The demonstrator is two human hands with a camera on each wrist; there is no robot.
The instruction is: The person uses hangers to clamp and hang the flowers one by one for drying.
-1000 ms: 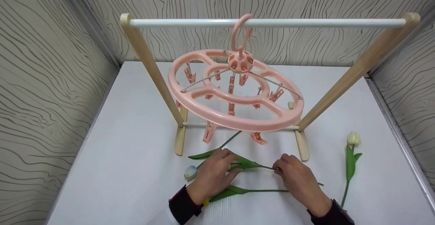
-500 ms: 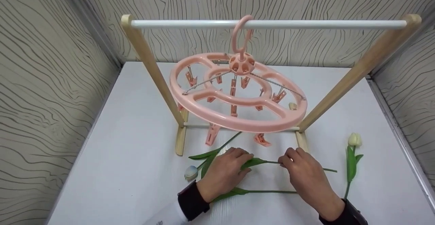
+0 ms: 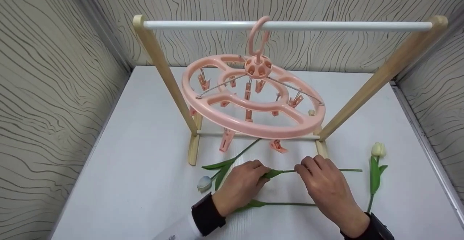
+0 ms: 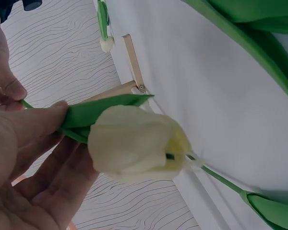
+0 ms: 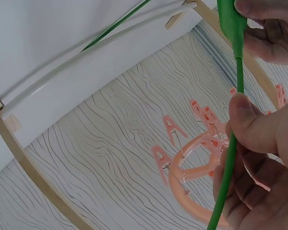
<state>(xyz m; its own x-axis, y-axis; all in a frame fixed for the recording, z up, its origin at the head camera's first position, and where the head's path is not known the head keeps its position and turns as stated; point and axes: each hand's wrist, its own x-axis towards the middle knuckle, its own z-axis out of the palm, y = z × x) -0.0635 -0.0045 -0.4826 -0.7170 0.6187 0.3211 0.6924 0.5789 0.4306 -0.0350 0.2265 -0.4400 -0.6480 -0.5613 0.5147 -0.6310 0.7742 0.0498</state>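
Note:
A white artificial tulip (image 4: 134,141) is held between both hands. My left hand (image 3: 241,183) pinches its green leaves (image 3: 274,173) just below the bloom; in the head view that hand hides the bloom. My right hand (image 3: 330,189) pinches the green stem (image 5: 239,72) between thumb and fingers, and the stem's end sticks out past the hand to the right. On the table, a pale blue tulip (image 3: 204,184) lies left of my left hand. A further tulip stem (image 3: 290,204) lies nearer me, its bloom hidden under my left arm.
A pink round clip hanger (image 3: 253,125) hangs from the white bar (image 3: 344,25) of a wooden rack (image 3: 165,77), above and beyond my hands. Several pink clips (image 3: 227,140) dangle from it. Another white tulip (image 3: 378,149) lies on the white table (image 3: 127,160) at the right.
Both hands have shifted a little rightward and away from me with the tulip. Its stem now lies nearly level across the head view. The hanger sways slightly.

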